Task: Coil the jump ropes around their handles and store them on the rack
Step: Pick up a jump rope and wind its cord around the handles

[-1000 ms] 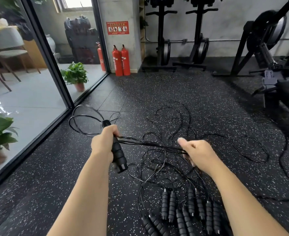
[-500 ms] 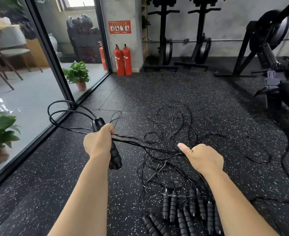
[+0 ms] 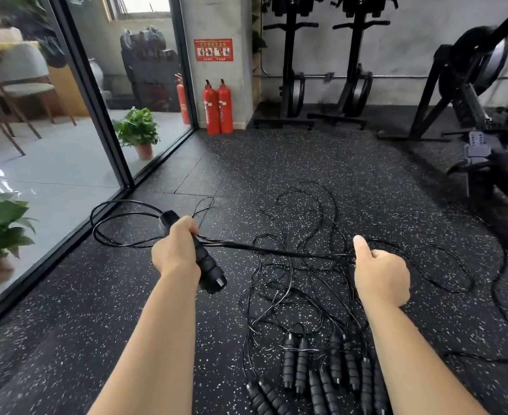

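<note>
Head view: the left hand (image 3: 176, 250) is curled tight around a black ribbed jump-rope handle (image 3: 205, 263), whose lower end sticks out below the fist and whose top end shows above the knuckles. From that fist a bundle of black rope strands (image 3: 276, 250) runs taut across to the right hand (image 3: 380, 274), which grips the strands with its fingers closed and its thumb stretched out along them. Beyond the left hand, loops of the same rope (image 3: 121, 223) hang out toward the glass wall (image 3: 67, 139). Below and between the two hands, a tangle of loose ropes (image 3: 300, 295) lies on the speckled rubber floor (image 3: 306, 163). Nearer the person than the right hand, several more black handles (image 3: 318, 366) lie side by side in pairs.
</note>
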The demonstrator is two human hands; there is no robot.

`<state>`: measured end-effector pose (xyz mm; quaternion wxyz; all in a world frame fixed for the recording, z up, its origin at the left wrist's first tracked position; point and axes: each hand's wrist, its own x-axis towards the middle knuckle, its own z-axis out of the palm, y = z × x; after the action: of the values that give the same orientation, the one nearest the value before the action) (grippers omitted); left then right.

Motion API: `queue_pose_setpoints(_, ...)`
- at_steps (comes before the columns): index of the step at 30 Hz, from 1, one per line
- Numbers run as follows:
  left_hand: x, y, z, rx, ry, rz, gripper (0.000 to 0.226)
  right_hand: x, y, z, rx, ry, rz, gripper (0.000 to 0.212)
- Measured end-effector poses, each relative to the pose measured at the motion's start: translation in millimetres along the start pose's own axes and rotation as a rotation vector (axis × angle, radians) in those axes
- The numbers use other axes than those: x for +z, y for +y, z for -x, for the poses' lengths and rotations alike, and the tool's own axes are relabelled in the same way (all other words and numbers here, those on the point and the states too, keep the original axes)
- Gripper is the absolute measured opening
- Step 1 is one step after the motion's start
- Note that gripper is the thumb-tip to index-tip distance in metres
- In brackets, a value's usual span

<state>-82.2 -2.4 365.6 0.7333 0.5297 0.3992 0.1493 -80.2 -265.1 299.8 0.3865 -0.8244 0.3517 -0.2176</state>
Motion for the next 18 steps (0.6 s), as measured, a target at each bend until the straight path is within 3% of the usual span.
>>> queue_pose_setpoints(4,2,-3,-2,0.004,-0.006,-0.037,0.014,-1,1,-1,0.046,-0.068,-0.010,0.055)
queue_pose_setpoints(9,-1,-4,-5,-0.014,-0.036,-0.055,0.014,-2,9,-6,-0.040,-0.029,0.169,0.051)
queue_pose_setpoints(12,-1,0,-6,-0.004,-0.081,-0.014,0.015,-2,12,-5,-0.102,-0.133,0.279,0.047)
queue_pose_setpoints(15,4,1,-5,-0.038,-0.193,0.052,0.023,2,-2,10,-0.334,-0.246,0.297,0.044)
queue_pose_setpoints(18,12,-3,-3,-0.103,-0.358,0.054,0.021,8,-33,46,-0.617,-0.385,0.068,0.041)
